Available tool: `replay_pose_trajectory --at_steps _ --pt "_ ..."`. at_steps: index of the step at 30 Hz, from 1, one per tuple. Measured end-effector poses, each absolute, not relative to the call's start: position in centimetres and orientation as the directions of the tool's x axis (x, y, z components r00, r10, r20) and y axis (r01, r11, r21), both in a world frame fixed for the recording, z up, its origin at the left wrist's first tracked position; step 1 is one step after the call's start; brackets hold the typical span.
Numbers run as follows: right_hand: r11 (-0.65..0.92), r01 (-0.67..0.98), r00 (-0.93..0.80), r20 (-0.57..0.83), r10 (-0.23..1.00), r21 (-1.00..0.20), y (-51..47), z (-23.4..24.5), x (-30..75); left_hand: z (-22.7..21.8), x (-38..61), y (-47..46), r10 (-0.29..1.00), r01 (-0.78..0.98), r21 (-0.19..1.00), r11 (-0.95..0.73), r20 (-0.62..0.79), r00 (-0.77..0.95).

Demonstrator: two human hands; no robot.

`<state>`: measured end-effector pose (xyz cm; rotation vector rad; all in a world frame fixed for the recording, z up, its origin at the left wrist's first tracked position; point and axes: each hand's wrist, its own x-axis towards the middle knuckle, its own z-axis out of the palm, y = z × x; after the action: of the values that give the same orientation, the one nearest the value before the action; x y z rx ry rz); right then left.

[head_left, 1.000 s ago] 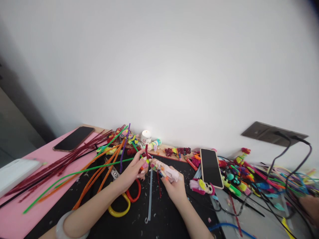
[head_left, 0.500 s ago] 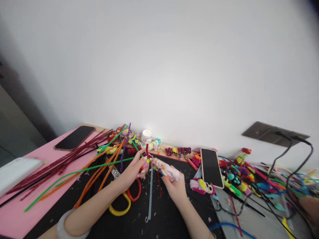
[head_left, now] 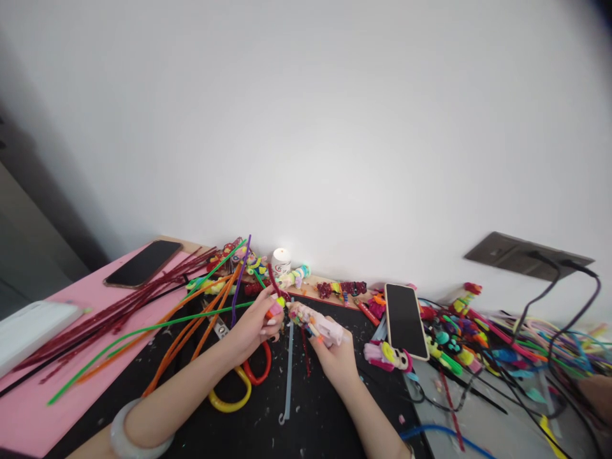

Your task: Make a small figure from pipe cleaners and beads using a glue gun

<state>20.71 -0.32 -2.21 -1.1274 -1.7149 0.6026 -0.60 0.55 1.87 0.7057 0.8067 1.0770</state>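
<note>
My left hand (head_left: 255, 322) is closed in a pinch on a short dark red pipe cleaner (head_left: 273, 282) that sticks up from its fingertips. My right hand (head_left: 335, 357) is closed around a small pale pink figure (head_left: 319, 325) with coloured bits along it. The two hands meet above the black mat (head_left: 310, 414), the red piece touching the figure's near end. A bangle sits on my left wrist (head_left: 136, 430).
Long orange, green, purple and red pipe cleaners (head_left: 157, 325) fan out at left. Scissors with yellow and red handles (head_left: 241, 382) lie under my left hand. Two phones (head_left: 143, 262) (head_left: 405, 320), a lit candle (head_left: 281, 260), finished figures and cables (head_left: 526, 363) crowd the right.
My left hand has turned slightly and the dark red pipe cleaner now leans further left and up. My right hand with the figure has barely moved.
</note>
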Motion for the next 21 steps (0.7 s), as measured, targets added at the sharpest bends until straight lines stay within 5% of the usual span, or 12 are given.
replay_pose_trajectory --at_steps 15,21 --pt "0.451 0.451 -0.127 0.445 0.887 -0.77 -0.33 -1.73 20.48 1.92 -1.03 1.17 0.898 -0.533 0.735 0.419 -0.248 0.364" --pt "0.402 0.637 -0.046 0.488 0.872 -0.658 -0.37 -2.06 21.09 1.94 -1.15 1.45 0.919 -0.573 0.723 0.386 -0.245 0.31"
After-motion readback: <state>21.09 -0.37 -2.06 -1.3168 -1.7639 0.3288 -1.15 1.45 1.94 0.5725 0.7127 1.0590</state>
